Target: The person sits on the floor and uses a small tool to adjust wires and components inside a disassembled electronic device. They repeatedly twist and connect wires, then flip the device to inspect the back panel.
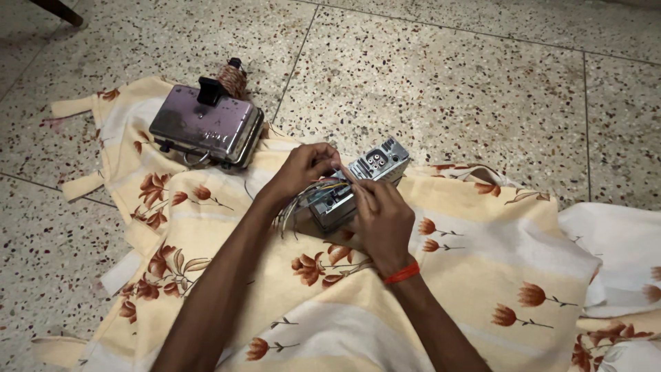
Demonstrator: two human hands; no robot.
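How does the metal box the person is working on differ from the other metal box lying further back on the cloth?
The near metal box is held between the left hand and right hand, with loose coloured wires coming out of it; the far metal box lies untouched, with none showing. The near one looks narrower and shows round sockets at its end; the far one shows a broad, plain shiny top. Both rest on the flowered cloth.

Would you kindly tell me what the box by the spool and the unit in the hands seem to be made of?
Box: likely polished metal; it mirrors light with a purple sheen. Unit: seemingly dull grey sheet metal, with thin coloured wires, probably plastic-coated, at its end.
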